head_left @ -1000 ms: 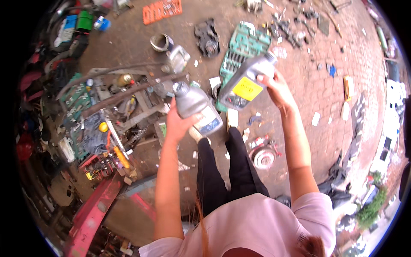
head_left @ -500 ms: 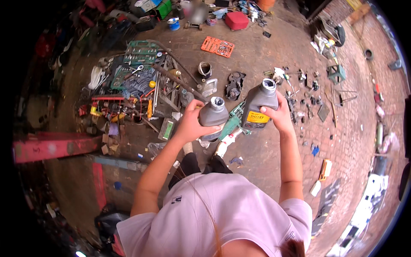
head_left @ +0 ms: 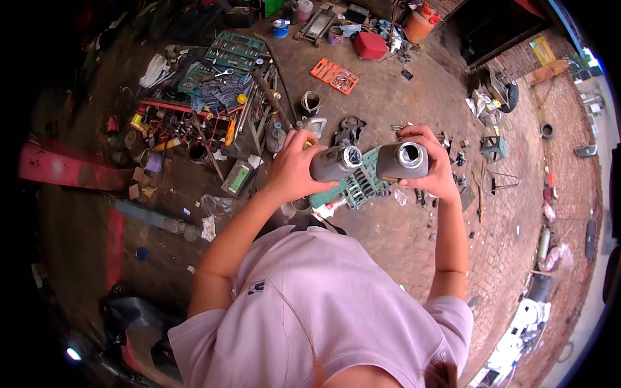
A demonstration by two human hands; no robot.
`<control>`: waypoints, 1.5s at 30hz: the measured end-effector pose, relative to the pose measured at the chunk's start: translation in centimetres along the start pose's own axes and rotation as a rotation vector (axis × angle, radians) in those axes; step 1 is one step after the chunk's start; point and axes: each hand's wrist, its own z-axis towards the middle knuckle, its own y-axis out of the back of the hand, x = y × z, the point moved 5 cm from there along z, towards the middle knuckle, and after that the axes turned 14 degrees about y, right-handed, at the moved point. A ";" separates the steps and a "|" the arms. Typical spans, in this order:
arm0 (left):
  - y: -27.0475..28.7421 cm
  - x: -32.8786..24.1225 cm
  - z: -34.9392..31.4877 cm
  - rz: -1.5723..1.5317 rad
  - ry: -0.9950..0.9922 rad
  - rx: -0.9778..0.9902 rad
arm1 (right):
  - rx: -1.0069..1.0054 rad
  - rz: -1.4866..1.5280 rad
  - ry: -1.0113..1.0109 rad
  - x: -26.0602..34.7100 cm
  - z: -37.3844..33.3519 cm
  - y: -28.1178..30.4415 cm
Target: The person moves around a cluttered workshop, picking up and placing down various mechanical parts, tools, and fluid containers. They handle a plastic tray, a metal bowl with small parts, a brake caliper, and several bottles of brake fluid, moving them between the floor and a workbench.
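Note:
My left hand (head_left: 294, 169) is closed round a dark grey plastic bottle (head_left: 328, 165), fingers over its far side and thumb along the near side. A second grey bottle (head_left: 391, 163) sits in the grip of my right hand (head_left: 435, 165). Both bottles are uncapped, their mouths turned up toward me with scraps of silvery seal round the rims. A small gap separates them. What is inside cannot be made out. Below the bottles, a green socket tool case (head_left: 360, 189) lies spread on the floor.
A cart heaped with tools (head_left: 200, 103) stands at the left, near a pink-red beam (head_left: 71, 165). Ahead lie an orange tool case (head_left: 334, 75), an open can (head_left: 310, 102) and a red container (head_left: 370, 45). Metal parts and a green stool (head_left: 493, 149) are at the right.
Both bottles have tipped so their mouths face me more, and they have come closer together. The right one has moved lower. My view has shifted, showing more of the green case.

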 end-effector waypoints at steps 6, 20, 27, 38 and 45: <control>1.6 0.0 0.1 -0.067 -0.060 0.176 | -0.195 0.373 -0.212 -3.1 -1.1 -1.9; 0.3 -0.7 3.0 -0.524 0.048 0.466 | -0.309 0.314 -0.098 -6.2 3.5 -7.4; 0.4 -0.5 4.2 -0.478 0.048 0.460 | -0.245 0.364 -0.065 -6.8 3.8 -6.8; 2.6 -1.9 4.5 -0.185 -0.153 0.205 | -0.122 -0.287 0.799 4.5 5.7 -0.7; 3.4 -2.0 4.6 -0.111 -0.205 0.157 | 0.465 -0.371 1.029 8.8 6.8 -3.7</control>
